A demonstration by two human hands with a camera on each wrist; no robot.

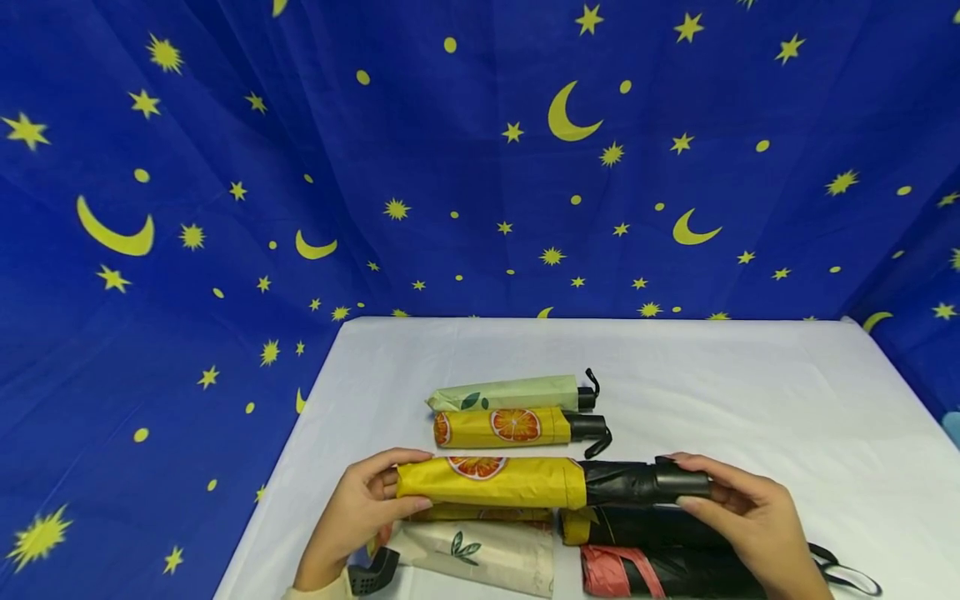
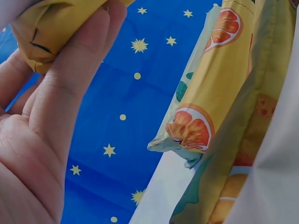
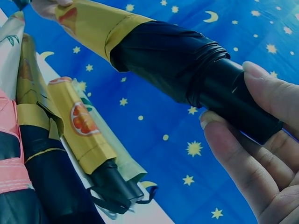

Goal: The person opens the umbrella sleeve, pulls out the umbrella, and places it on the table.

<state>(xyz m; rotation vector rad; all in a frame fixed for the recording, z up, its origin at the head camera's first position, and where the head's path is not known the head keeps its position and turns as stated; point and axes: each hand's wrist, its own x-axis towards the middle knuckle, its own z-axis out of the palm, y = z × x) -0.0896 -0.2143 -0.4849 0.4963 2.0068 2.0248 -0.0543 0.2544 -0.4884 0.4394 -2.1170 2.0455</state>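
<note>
A folded umbrella in a yellow sleeve with orange slices (image 1: 491,483) is held level above the table, its black canopy and handle (image 3: 238,100) sticking out on the right. My left hand (image 1: 366,500) pinches the sleeve's left end between thumb and fingers; in the left wrist view that hand (image 2: 51,107) fills the left side. The black handle's end is gripped by my right hand (image 1: 757,517), thumb on one side and fingers on the other, as the right wrist view shows (image 3: 261,154).
Behind lie a yellow-sleeved umbrella (image 1: 480,427) and a pale green one (image 1: 517,392). Nearer me are a cream sleeve with leaves (image 1: 487,554), a black umbrella with a yellow edge (image 1: 645,528) and a black one with a pink band (image 1: 690,571). A starry curtain (image 1: 480,167) surrounds the white table (image 1: 750,392).
</note>
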